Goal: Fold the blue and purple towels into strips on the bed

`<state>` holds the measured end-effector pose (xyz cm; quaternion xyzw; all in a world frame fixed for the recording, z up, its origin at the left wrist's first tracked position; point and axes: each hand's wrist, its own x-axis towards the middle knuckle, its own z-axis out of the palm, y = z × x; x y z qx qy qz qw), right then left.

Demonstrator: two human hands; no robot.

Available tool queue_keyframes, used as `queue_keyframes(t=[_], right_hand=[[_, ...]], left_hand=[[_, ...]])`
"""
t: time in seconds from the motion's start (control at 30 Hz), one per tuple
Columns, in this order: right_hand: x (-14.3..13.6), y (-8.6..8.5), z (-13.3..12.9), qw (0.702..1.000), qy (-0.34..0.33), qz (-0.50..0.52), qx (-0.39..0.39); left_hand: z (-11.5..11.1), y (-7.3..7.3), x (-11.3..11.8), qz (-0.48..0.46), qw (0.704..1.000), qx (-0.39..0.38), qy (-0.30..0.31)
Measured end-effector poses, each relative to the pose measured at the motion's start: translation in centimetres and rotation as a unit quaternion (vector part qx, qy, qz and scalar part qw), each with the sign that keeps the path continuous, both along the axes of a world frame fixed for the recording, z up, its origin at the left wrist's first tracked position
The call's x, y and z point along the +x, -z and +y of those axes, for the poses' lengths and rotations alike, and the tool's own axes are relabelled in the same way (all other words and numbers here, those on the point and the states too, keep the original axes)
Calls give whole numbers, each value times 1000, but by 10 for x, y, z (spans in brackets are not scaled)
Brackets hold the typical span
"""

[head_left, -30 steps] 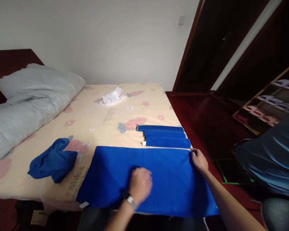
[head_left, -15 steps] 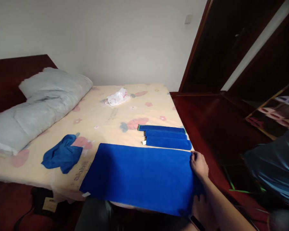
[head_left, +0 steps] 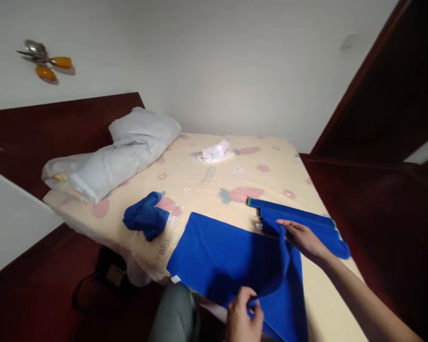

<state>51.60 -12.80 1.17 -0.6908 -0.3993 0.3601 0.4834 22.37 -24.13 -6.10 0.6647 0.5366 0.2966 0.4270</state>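
Note:
A blue cloth (head_left: 221, 251) lies on the bed near its front edge, its right part lifted and folding over toward the left. My left hand (head_left: 245, 313) pinches the near corner of the lifted edge. The far corner of that edge is held by my right hand (head_left: 303, 237), its forearm coming from the lower right. Just beyond and partly behind the right hand lie several folded blue cloths (head_left: 321, 228) in overlapping strips. A crumpled darker blue cloth (head_left: 146, 216) rests to the left.
The bed (head_left: 207, 185) has a patterned sheet. A grey quilt (head_left: 128, 152) lies by the dark headboard (head_left: 57, 118). Farther back sits a white plastic bag (head_left: 216, 152). A black bag (head_left: 110, 273) is on the floor, near my knee (head_left: 174, 311).
Both hands have moved left, bringing the blue cloth's right edge up and over. The view has swung left, showing more headboard and a wall ornament.

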Motion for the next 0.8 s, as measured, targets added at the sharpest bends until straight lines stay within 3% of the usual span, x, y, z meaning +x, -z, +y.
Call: queue_keyframes(t=[0.1,0.2,0.3,0.37,0.47,0.6,0.8], right_hand=[[-91,-4,74,994,-96,46,18],[-172,9,141,988,-152,5,13],[-231,32,191,976,-200,-82,-19],[-256,48,210,965,-217,-145,-36],[-278,65,222,950,-222,-213,-44],[-283,74,226,938,-251,-235,-32],[-275,67,233,939,-275,-206,-24]], left_hand=[[51,-18,-81,0,998,14,-65],[85,-21,-144,22,989,25,-145],[109,-16,-192,84,976,50,-196],[120,-9,-212,138,965,74,-210],[129,3,-224,160,964,64,-201],[130,15,-226,105,982,14,-157],[127,10,-243,7,984,-38,-176]])
